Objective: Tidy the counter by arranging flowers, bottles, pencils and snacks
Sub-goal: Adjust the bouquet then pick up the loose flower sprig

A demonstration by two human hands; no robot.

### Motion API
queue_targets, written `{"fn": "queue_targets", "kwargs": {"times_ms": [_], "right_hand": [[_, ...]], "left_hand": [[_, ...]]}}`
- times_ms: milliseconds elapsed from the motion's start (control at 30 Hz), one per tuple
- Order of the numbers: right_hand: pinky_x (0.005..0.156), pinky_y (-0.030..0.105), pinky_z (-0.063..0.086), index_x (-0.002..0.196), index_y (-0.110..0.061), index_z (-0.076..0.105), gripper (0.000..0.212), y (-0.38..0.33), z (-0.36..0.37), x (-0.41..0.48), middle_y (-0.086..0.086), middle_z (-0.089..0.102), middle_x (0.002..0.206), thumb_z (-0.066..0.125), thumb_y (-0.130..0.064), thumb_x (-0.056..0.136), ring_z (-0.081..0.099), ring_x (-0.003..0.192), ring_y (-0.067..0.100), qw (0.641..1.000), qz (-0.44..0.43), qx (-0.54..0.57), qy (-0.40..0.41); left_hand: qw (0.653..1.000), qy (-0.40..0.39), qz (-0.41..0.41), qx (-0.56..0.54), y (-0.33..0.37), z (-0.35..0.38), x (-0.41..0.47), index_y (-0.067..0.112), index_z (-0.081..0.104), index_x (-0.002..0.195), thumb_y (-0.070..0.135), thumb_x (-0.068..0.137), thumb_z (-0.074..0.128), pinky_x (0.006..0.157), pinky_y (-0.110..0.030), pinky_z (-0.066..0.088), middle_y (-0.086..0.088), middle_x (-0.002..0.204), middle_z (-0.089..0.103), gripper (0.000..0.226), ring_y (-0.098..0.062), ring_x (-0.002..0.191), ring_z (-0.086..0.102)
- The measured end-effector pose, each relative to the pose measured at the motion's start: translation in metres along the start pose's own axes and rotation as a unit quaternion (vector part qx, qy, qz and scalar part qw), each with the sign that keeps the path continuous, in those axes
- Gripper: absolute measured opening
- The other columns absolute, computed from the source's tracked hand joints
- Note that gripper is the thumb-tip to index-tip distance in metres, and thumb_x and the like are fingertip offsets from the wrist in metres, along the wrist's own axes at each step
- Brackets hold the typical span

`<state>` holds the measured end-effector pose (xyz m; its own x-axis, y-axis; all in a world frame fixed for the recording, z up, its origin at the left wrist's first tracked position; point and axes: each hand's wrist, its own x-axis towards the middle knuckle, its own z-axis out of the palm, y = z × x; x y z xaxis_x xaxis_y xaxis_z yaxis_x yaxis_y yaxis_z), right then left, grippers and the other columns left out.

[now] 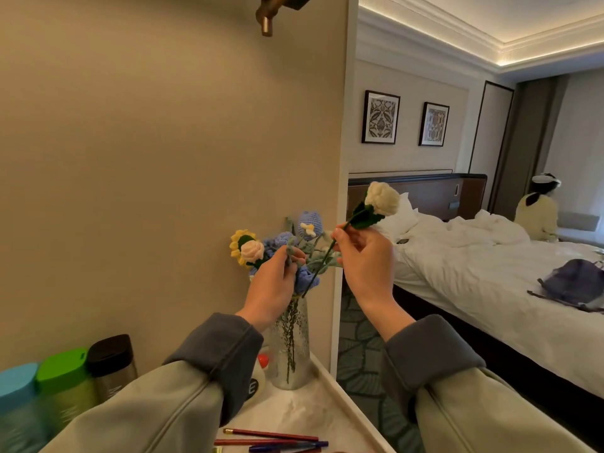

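A clear glass vase stands near the counter's right edge and holds several crocheted flowers, among them a sunflower and a blue tulip. My right hand pinches the green stem of a cream crocheted rose, held tilted above the vase with the stem's lower end at the bouquet. My left hand grips a grey-green stem in the bunch just above the vase mouth. Pencils lie on the marble counter at the bottom.
Three bottles stand at the left by the wall: a blue-capped bottle, a green-capped bottle and a dark-capped bottle. A small white bottle with a red cap sits beside the vase. To the right the counter drops off toward a bed.
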<state>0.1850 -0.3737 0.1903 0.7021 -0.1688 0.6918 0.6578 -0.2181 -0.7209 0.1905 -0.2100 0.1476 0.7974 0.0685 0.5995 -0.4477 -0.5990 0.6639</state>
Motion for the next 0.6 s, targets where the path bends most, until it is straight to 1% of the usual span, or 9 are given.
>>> {"fn": "queue_targets", "kwargs": {"times_ms": [67, 133, 233, 333, 400, 467, 533, 600], "right_hand": [[0.066, 0.049, 0.059, 0.078, -0.040, 0.064, 0.016, 0.002, 0.005, 0.001, -0.008, 0.073, 0.078, 0.057, -0.055, 0.081, 0.071, 0.073, 0.011, 1.000, -0.007, 0.005, 0.000], [0.065, 0.049, 0.059, 0.081, -0.039, 0.065, 0.015, 0.005, 0.010, 0.001, -0.008, 0.073, 0.079, 0.058, -0.053, 0.082, 0.071, 0.074, 0.011, 1.000, -0.009, 0.012, -0.001], [0.065, 0.047, 0.059, 0.088, -0.036, 0.067, 0.016, 0.008, 0.017, 0.000, -0.010, 0.073, 0.080, 0.060, -0.050, 0.083, 0.071, 0.075, 0.010, 1.000, -0.013, 0.009, -0.008], [0.064, 0.047, 0.059, 0.087, -0.037, 0.066, 0.012, 0.011, 0.023, -0.001, -0.011, 0.073, 0.079, 0.061, -0.048, 0.085, 0.071, 0.073, 0.010, 1.000, -0.015, 0.000, -0.014], [0.064, 0.046, 0.059, 0.088, -0.031, 0.069, 0.012, 0.012, 0.026, 0.003, -0.012, 0.072, 0.077, 0.063, -0.041, 0.088, 0.070, 0.072, 0.009, 0.999, -0.022, -0.016, -0.017], [0.062, 0.045, 0.059, 0.089, -0.024, 0.071, 0.014, 0.009, 0.028, 0.007, -0.013, 0.070, 0.076, 0.065, -0.036, 0.090, 0.070, 0.070, 0.009, 0.998, -0.037, -0.039, -0.019], [0.062, 0.042, 0.059, 0.088, -0.021, 0.071, 0.014, 0.005, 0.030, 0.010, -0.010, 0.071, 0.076, 0.066, -0.034, 0.090, 0.069, 0.069, 0.008, 0.998, -0.049, -0.047, -0.015], [0.064, 0.035, 0.058, 0.088, -0.018, 0.073, 0.015, 0.003, 0.030, 0.009, -0.006, 0.073, 0.076, 0.066, -0.031, 0.091, 0.068, 0.069, 0.007, 0.994, -0.070, -0.084, -0.025]], "left_hand": [[1.000, 0.005, -0.001, -0.016, 0.000, -0.002, -0.001, 0.017, 0.057, 0.105, 0.010, 0.098, 0.045, 0.090, -0.031, 0.049, 0.004, 0.107, 0.065, 0.015, -0.011, 0.104, 0.061], [1.000, 0.010, 0.004, -0.026, -0.001, -0.004, -0.001, 0.018, 0.058, 0.104, 0.011, 0.098, 0.046, 0.092, -0.034, 0.051, 0.003, 0.107, 0.066, 0.015, -0.010, 0.105, 0.062], [1.000, 0.016, 0.019, -0.019, 0.001, -0.008, 0.000, 0.020, 0.058, 0.104, 0.011, 0.098, 0.046, 0.091, -0.033, 0.051, 0.006, 0.104, 0.066, 0.016, -0.006, 0.103, 0.062], [0.999, 0.013, 0.022, -0.019, 0.003, -0.011, 0.000, 0.022, 0.057, 0.107, 0.010, 0.098, 0.046, 0.090, -0.030, 0.051, 0.005, 0.105, 0.067, 0.019, -0.005, 0.103, 0.062], [0.999, 0.012, 0.028, -0.017, 0.005, -0.011, 0.000, 0.023, 0.056, 0.111, 0.011, 0.098, 0.045, 0.089, -0.029, 0.051, 0.006, 0.106, 0.068, 0.021, -0.006, 0.105, 0.062], [0.999, 0.014, 0.040, -0.007, 0.005, -0.013, 0.001, 0.027, 0.056, 0.116, 0.012, 0.099, 0.045, 0.088, -0.030, 0.051, 0.009, 0.106, 0.069, 0.025, -0.004, 0.105, 0.062], [0.999, 0.017, 0.049, 0.004, 0.006, -0.015, 0.003, 0.027, 0.056, 0.121, 0.014, 0.099, 0.045, 0.088, -0.033, 0.053, 0.010, 0.108, 0.069, 0.028, -0.002, 0.104, 0.062], [0.999, 0.018, 0.051, 0.003, 0.007, -0.017, 0.003, 0.027, 0.055, 0.124, 0.015, 0.099, 0.046, 0.088, -0.035, 0.053, 0.010, 0.109, 0.068, 0.029, 0.000, 0.104, 0.061]]}}
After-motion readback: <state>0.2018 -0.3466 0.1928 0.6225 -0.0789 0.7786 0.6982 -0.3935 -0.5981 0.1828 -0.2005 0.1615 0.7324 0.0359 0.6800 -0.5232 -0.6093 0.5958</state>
